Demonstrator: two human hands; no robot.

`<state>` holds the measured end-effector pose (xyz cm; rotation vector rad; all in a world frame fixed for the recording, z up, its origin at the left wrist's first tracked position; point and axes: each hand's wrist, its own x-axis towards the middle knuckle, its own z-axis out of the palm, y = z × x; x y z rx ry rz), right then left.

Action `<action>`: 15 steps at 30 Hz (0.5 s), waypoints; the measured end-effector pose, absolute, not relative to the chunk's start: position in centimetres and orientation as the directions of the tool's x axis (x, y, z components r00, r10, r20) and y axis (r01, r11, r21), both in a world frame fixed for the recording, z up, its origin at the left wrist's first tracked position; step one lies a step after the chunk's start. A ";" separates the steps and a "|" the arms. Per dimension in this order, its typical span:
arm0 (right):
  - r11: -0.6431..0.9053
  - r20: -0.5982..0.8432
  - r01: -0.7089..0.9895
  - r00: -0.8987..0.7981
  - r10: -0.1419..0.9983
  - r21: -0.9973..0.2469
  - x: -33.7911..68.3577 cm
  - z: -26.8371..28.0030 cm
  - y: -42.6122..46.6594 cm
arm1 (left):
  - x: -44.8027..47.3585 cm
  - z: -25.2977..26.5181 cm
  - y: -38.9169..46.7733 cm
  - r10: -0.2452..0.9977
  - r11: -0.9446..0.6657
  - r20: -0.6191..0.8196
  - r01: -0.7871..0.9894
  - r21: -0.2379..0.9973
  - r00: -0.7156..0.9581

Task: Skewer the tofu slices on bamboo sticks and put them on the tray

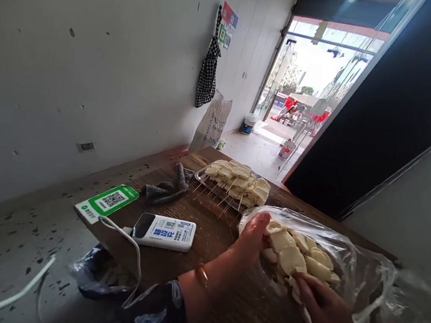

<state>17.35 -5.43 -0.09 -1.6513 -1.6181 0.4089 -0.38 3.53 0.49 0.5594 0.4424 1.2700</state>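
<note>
My left hand (253, 238) is closed at the near left end of a row of overlapping pale food slices (292, 260), by the edge of a clear plastic bag (328, 226). At the row's lower end, my right hand (319, 303) is closed, its thumb and finger pinching a slice. Whether a stick runs through this row is hidden. More pale slices (319, 269) lie inside the bag. Beyond my hands, a clear tray (200, 174) carries stacked skewers of similar slices (237, 178), their thin sticks pointing towards me.
On the brown wooden table (200, 279) lie a grey cloth (168, 186), a white power bank with a phone (167, 232) and a green QR-code card (111, 202). A white cable (135, 258) hangs over the table's left edge, near a dark plastic bag (100, 271).
</note>
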 end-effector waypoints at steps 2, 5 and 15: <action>0.089 0.298 0.692 0.189 0.936 -0.717 17.2 1.3 -5.0 | -0.3 0.1 3.7 0.971 0.222 -0.053 -0.782 0.582 0.235; 0.090 0.320 0.658 0.238 0.917 -0.748 15.7 4.1 -3.2 | -0.1 -0.9 4.0 0.955 0.286 -0.121 -0.739 0.610 0.269; 0.202 0.332 0.709 0.048 0.942 -0.675 8.1 6.7 10.9 | 1.0 -3.0 4.8 0.883 0.400 -0.149 -0.549 0.734 0.444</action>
